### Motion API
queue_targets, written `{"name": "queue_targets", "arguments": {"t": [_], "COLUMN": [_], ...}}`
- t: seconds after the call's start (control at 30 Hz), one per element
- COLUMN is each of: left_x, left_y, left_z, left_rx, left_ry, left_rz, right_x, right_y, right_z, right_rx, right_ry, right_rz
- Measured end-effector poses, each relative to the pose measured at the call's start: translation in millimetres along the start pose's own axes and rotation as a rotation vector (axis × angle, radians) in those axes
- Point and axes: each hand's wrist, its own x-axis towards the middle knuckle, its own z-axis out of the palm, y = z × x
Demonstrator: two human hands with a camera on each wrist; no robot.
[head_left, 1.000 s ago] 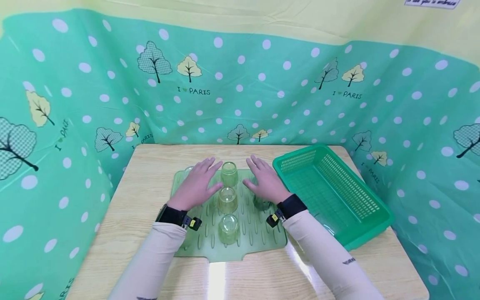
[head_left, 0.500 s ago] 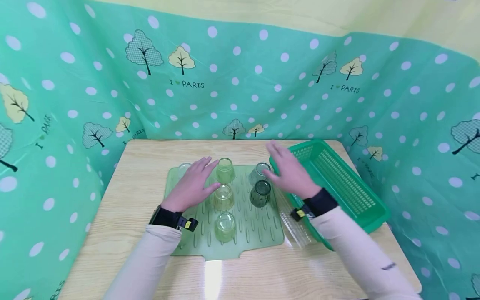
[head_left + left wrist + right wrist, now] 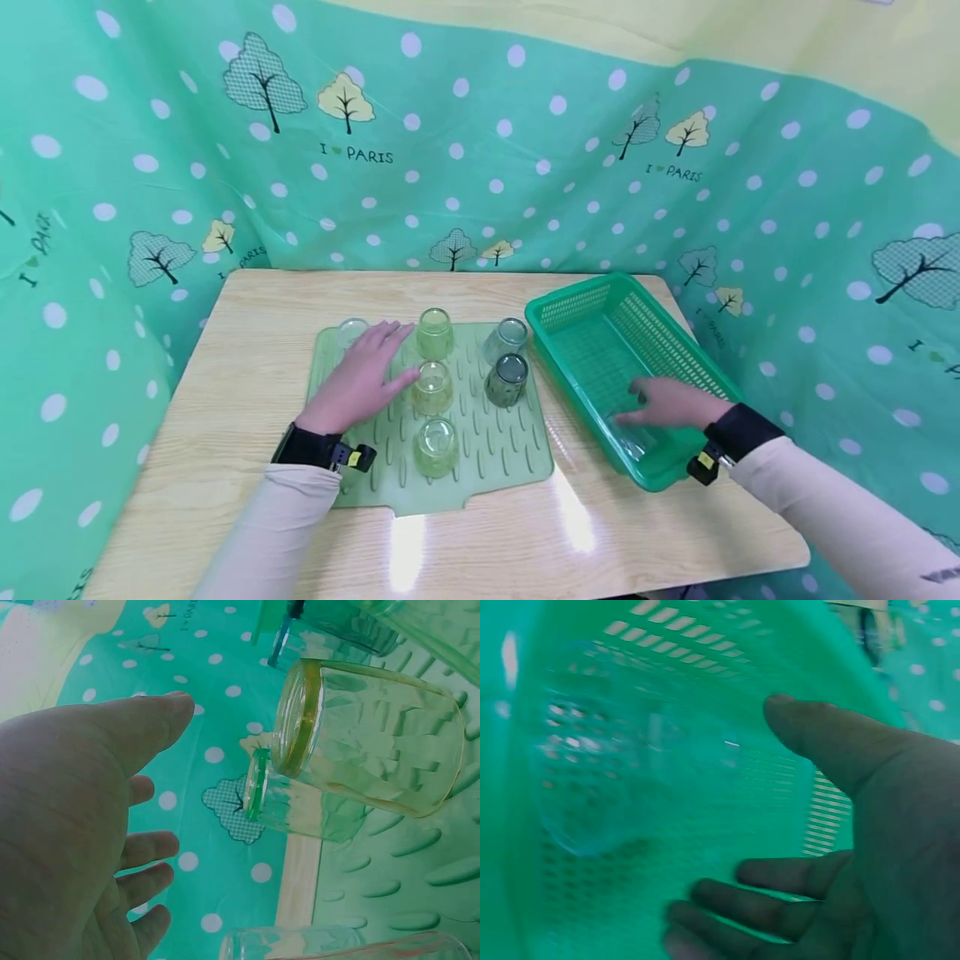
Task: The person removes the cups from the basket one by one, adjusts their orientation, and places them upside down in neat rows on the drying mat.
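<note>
Green silicone draining mat lies nearest me on the wooden surface, with upturned glasses standing on its ridges. Closest is a yellow-green glass; behind it another yellow-green glass, then a third at the back, with a dark green glass and a pale one to the right. A clear glass stands at the mat's far left corner.

My left hand rests flat on the mat, fingers straight and relaxed, holding nothing, its thumb just beside the middle yellow-green glass. From the left wrist view that glass sits close to the thumb.

My right hand is down inside the green plastic basket to the right, fingers spread and loose, gripping nothing. A clear glass lies in the basket just ahead of the fingertips; in the right wrist view it is blurred, and I cannot tell whether the fingers touch it.

Risks, as I judge them: the clear glass may roll on the basket floor if it is on its side, and a sideways slip of the left thumb could tip the neighbouring glass into the others, since they stand close together.
</note>
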Motion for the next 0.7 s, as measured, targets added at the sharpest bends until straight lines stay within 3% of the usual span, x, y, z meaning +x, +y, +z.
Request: {"name": "queue_targets", "arguments": {"t": [0.1,0.23,0.7], "left_x": [-2.1,-4.9,-8.7], "left_y": [0.1,-0.8,0.5], "left_z": [-1.2,0.4,1.8], "left_rx": [-0.005,-0.005,-0.021], "left_ry": [-0.002,0.011,0.029], "left_rz": [-0.007,-0.005,-0.011], "right_x": [8.8,18.5,24.2], "right_y": [4.5,3.2,-6.2], "right_z": [13.8,25.7,23.0], "right_rx": [0.06,0.065,-0.065], "right_ry": [-0.106,-0.156,-0.134], "right_rz": [0.046,0.093,0.054]}}
